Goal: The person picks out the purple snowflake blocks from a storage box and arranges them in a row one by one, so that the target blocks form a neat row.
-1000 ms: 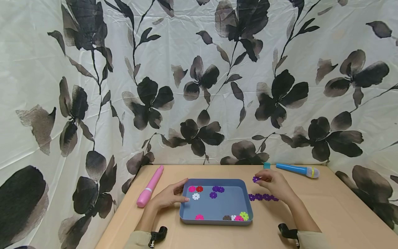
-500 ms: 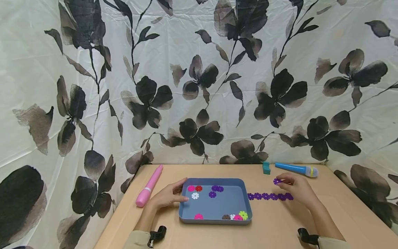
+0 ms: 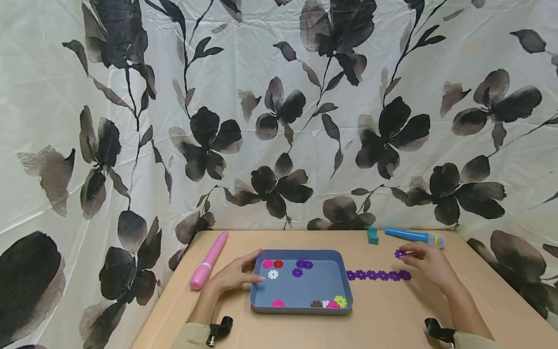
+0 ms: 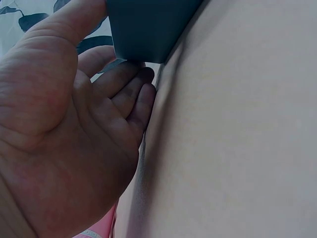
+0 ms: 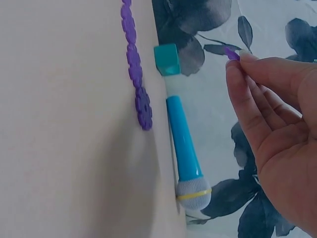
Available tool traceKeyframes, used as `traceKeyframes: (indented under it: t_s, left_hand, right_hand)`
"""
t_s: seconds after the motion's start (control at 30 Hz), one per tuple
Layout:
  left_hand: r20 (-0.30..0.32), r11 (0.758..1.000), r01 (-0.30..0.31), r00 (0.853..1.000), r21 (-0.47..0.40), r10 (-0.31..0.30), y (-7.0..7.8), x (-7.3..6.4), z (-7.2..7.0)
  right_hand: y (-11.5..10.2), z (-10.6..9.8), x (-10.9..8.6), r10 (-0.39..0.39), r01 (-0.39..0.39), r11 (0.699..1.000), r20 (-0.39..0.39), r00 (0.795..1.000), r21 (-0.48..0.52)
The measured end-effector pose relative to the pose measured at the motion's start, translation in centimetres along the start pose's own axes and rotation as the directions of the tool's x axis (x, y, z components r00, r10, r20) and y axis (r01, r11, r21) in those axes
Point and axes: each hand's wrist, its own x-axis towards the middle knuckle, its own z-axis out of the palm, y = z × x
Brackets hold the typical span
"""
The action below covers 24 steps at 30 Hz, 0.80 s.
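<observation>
My right hand (image 3: 425, 264) pinches a purple flower-shaped disc (image 3: 399, 253) between thumb and fingertips, raised above the table. Below and left of it, several purple flower discs (image 3: 371, 275) lie in a line on the table, starting at the tray's right side. The left hand (image 3: 237, 275) holds the blue-grey tray (image 3: 301, 310) by its left side, thumb over the rim and fingers along the outside. Inside the tray lie three purple discs (image 3: 298, 272), a white disc (image 3: 272, 274), a red disc (image 3: 278, 263), pink ones and, in the near right corner, a lime-green disc (image 3: 340, 301).
At the table's far edge are a teal block (image 3: 372, 235) and a blue toy microphone (image 3: 411, 236), the latter just behind my right hand. A pink microphone-like stick (image 3: 209, 261) lies left of the tray. A floral cloth (image 3: 279, 121) hangs behind the table.
My right hand has moved right along the row, away from the tray, with the purple disc still pinched. The row's right end has come into sight. My left hand stays at the tray.
</observation>
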Motion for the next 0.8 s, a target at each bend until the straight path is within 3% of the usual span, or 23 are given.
traceKeyframes:
  t_s: [0.33,0.53,0.8]
  left_hand:
    - [0.002,1.0,0.006,1.0,0.01,-0.006,0.2,-0.1,0.0]
    - [0.005,1.0,0.015,1.0,0.024,-0.015,0.3,-0.1,-0.1]
    - [0.0,1.0,0.016,1.0,0.019,-0.016,0.3,-0.1,0.0]
  right_hand:
    - [1.3,-0.9,-0.5,0.008,-0.008,1.0,-0.008,1.0,0.021]
    - [2.4,-1.3,-0.6,0.019,-0.019,0.999,0.014,1.0,-0.04]
    - [3.3,-1.6,-0.6,0.14,-0.129,0.984,0.09,0.986,-0.121]
